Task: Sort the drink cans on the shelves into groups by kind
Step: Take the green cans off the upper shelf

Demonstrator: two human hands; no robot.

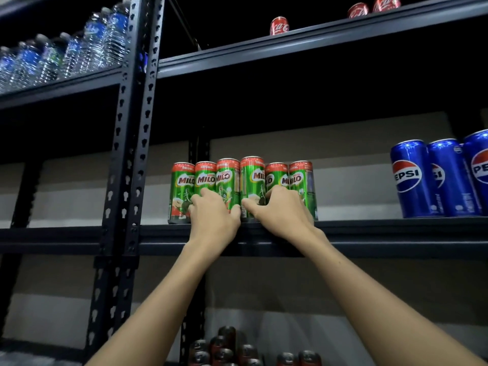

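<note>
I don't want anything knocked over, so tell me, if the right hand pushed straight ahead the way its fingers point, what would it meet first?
The right hand is already touching the Milo cans; pushing on would shove them back toward the wall behind, though the depth there is unclear.

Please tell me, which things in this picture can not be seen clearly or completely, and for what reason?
Head view only:
- Lower parts of the middle Milo cans: covered by the left hand and right hand.
- Rightmost Pepsi can: cut off by the right edge.
- Dark cans on the bottom shelf: too dark to read a brand, cut off by the bottom edge.
- Water bottles: labels blurred.
- Depth behind the Coca-Cola cans: hidden by the top shelf.
</note>
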